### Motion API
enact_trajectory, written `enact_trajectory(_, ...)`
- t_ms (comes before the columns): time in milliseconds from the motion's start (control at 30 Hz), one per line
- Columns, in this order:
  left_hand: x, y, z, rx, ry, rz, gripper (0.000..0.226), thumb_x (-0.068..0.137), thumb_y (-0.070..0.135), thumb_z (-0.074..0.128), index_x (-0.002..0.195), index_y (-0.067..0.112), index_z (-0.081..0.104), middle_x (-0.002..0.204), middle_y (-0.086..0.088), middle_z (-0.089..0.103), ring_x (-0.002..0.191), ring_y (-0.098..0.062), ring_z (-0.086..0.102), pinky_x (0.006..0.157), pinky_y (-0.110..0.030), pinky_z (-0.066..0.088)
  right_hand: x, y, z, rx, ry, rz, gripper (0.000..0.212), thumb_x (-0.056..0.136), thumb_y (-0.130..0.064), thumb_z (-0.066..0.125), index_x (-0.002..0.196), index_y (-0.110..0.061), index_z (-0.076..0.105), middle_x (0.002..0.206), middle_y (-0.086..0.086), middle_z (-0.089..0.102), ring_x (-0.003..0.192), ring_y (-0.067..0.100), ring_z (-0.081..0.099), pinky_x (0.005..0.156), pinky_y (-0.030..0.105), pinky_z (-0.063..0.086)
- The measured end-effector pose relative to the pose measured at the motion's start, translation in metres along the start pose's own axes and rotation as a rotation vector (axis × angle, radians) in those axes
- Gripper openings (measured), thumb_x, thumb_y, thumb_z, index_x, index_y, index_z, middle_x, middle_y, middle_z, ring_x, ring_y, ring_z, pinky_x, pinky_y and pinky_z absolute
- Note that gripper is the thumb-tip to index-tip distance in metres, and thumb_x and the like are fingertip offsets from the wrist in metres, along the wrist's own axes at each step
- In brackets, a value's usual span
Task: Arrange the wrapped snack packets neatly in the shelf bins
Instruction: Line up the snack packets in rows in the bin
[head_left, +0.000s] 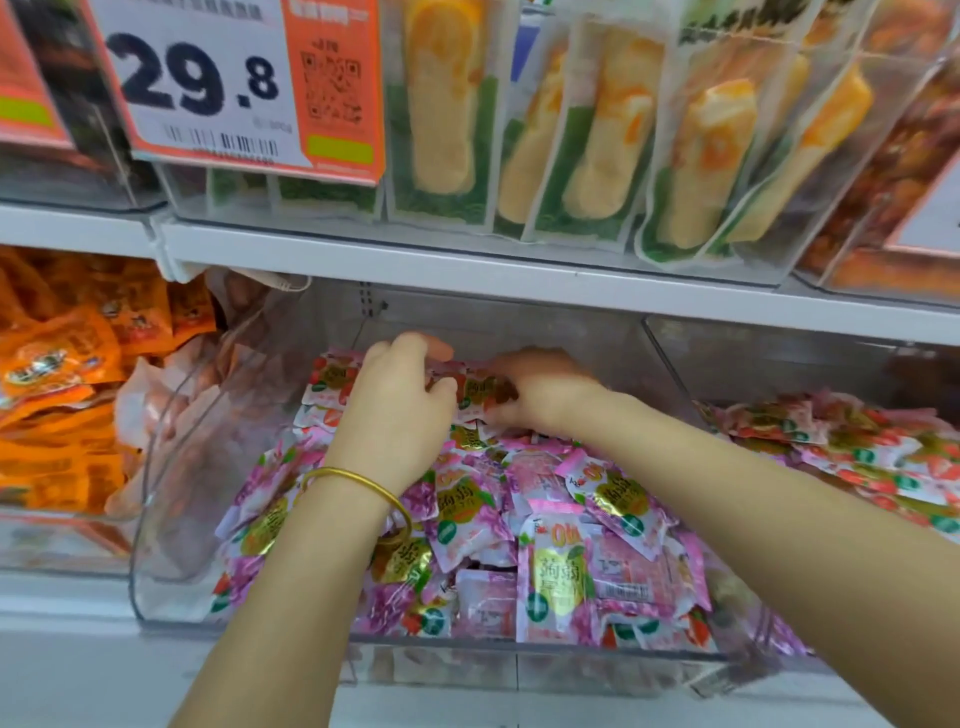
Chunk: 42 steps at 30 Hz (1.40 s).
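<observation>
Packets (556, 566) pink, glossy, loosely heaped

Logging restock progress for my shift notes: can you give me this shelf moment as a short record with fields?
left hand: grips red-printed packets at the back of the middle bin; gold bangle on the wrist
right hand: grips the same row, beside the left hand
middle bin: clear, heaped with loose pink packets
left neighbour: orange packets
upper shelf: yellow-and-green packets, price tag reading 29.8
</observation>
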<state>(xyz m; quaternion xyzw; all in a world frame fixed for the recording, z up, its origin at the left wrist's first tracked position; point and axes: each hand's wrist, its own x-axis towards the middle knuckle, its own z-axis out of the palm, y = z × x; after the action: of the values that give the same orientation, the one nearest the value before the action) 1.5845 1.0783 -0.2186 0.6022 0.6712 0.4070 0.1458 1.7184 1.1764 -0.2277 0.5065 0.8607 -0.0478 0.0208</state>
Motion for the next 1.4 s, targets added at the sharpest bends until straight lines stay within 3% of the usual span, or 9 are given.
enact_trajectory(133,-0.005,0.001,-0.001,-0.009,0.003,-0.004,0.028,0.091,0.015,0.051,0.118,0.018,0.054,0.119,-0.005,0.051,0.099,-0.018,0.055,0.080,-0.022,0.036,0.004,0.002,0.010,-0.107,-0.045,-0.074,0.072,0.080,-0.039,0.069,0.142,-0.036,0.033,0.124,0.007,0.048,0.117,0.032,0.040,0.093,0.040,0.045)
enact_trajectory(400,-0.005,0.000,0.000,0.001,0.013,-0.009,0.027,0.091,0.018,0.052,0.118,0.019,0.054,0.119,-0.004,0.053,0.098,-0.014,0.055,0.078,-0.020,0.034,0.001,0.010,0.017,-0.131,0.050,-0.176,0.065,0.084,-0.050,0.058,0.142,-0.032,0.035,0.126,0.008,0.045,0.118,0.029,0.039,0.094,0.040,0.041)
enact_trajectory(567,-0.007,-0.001,-0.002,-0.016,0.012,-0.011,0.025,0.091,0.018,0.052,0.116,0.018,0.054,0.120,-0.005,0.053,0.100,-0.014,0.055,0.079,-0.022,0.037,-0.002,0.018,0.011,-0.013,0.018,-0.180,0.067,0.080,-0.052,0.062,0.141,-0.039,0.035,0.128,0.004,0.044,0.119,0.026,0.037,0.097,0.037,0.039)
enact_trajectory(667,-0.008,-0.002,-0.003,-0.037,-0.003,-0.010,0.025,0.091,0.017,0.051,0.116,0.016,0.054,0.120,-0.007,0.053,0.099,-0.016,0.055,0.085,-0.030,0.046,-0.003,0.022,0.011,-0.055,-0.012,-0.180,0.072,0.081,-0.040,0.067,0.143,-0.042,0.029,0.132,0.003,0.041,0.121,0.027,0.036,0.100,0.037,0.038)
enact_trajectory(800,-0.007,-0.004,-0.004,-0.031,0.000,-0.008,0.026,0.091,0.017,0.051,0.117,0.016,0.054,0.119,-0.007,0.053,0.100,-0.017,0.054,0.084,-0.026,0.042,-0.001,0.026,0.009,0.013,-0.016,-0.157,0.084,0.076,-0.020,0.074,0.144,-0.036,0.027,0.133,0.004,0.042,0.122,0.025,0.039,0.099,0.035,0.040)
enact_trajectory(967,-0.006,-0.004,-0.003,-0.039,0.006,-0.008,0.027,0.091,0.017,0.051,0.117,0.016,0.054,0.120,-0.006,0.052,0.096,-0.014,0.054,0.081,-0.024,0.040,0.001,0.028,0.008,-0.054,-0.048,-0.211,0.092,0.074,-0.018,0.076,0.146,-0.034,0.022,0.139,0.004,0.038,0.126,0.024,0.038,0.101,0.033,0.038)
enact_trajectory(1133,-0.004,0.009,0.006,-0.071,0.025,0.035,0.025,0.088,0.012,0.052,0.113,0.013,0.057,0.117,-0.009,0.056,0.094,-0.015,0.057,0.086,-0.025,0.042,-0.022,0.018,-0.014,0.064,-0.034,-0.218,0.065,0.082,-0.023,0.069,0.141,-0.019,0.040,0.137,0.011,0.046,0.125,0.025,0.044,0.100,0.026,0.034)
enact_trajectory(1300,-0.027,0.058,0.035,-0.118,0.058,0.256,0.027,0.086,0.004,0.051,0.110,0.014,0.058,0.106,0.002,0.049,0.092,-0.010,0.054,0.089,-0.026,0.042,-0.128,0.053,-0.048,0.161,0.321,-0.231,0.035,0.078,-0.005,0.060,0.112,-0.011,0.067,0.109,0.005,0.066,0.103,0.013,0.056,0.092,0.020,0.037)
enact_trajectory(1400,-0.047,0.085,0.059,-0.152,-0.002,0.398,0.027,0.084,0.001,0.050,0.105,0.014,0.059,0.103,0.004,0.046,0.095,-0.010,0.053,0.091,-0.020,0.040,-0.201,0.116,-0.049,0.224,0.465,0.098,0.028,0.078,0.003,0.063,0.100,-0.012,0.072,0.099,0.003,0.070,0.089,0.004,0.058,0.083,0.009,0.038)
